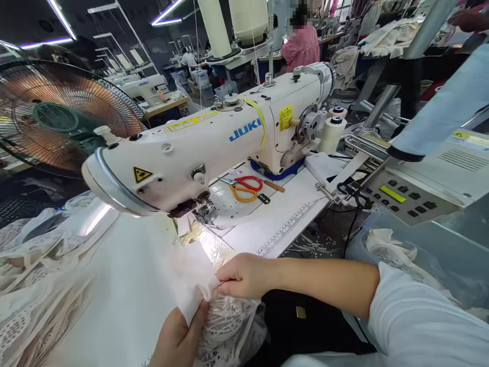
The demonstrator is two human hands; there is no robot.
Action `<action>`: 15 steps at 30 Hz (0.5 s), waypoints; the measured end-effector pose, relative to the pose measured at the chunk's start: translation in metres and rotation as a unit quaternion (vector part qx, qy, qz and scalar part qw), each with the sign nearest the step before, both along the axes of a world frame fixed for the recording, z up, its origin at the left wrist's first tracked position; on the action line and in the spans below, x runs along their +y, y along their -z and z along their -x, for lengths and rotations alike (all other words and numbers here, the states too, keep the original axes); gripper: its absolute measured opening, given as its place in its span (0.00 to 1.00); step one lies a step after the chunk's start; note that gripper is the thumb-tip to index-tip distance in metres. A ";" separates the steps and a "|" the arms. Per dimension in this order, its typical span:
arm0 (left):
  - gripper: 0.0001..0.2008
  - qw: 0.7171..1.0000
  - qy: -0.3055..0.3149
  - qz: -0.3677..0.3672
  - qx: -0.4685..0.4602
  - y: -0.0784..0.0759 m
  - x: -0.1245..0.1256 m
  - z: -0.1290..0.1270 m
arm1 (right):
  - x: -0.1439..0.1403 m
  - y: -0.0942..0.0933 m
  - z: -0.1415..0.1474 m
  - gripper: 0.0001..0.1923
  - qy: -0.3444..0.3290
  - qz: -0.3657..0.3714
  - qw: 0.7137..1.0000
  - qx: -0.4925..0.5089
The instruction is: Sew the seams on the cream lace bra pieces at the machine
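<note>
White fabric (193,267) with a lace part (225,321) lies at the front edge of the sewing table, partly over my lap. My left hand (179,331) pinches its edge between thumb and fingers. Just to the right, my right hand (244,275) is closed on the same fabric, its fingertips near the left thumb. Beyond both hands stands a white JUKI sewing machine (183,153). Its needle area (204,209) is above a shiny taped patch (208,244) on the table, apart from my hands. How the fabric is folded between my fingers is partly hidden.
Red-handled scissors (250,182) and orange-handled snips (244,193) lie on the machine bed beside a wooden-handled tool (274,186). Lace pieces (23,285) are heaped at left. A fan (57,117) stands behind; a control box (412,196) juts in at right. A person in pink (303,46) sits farther back.
</note>
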State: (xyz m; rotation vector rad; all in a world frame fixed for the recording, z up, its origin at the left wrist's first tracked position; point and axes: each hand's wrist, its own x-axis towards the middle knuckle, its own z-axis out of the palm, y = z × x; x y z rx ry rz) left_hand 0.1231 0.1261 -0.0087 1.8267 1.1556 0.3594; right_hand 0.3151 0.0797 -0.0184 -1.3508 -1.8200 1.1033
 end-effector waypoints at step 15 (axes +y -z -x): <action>0.15 0.998 -0.036 0.032 -0.026 -0.007 -0.028 -0.005 | -0.019 0.005 0.003 0.18 0.137 -0.026 0.990 -0.022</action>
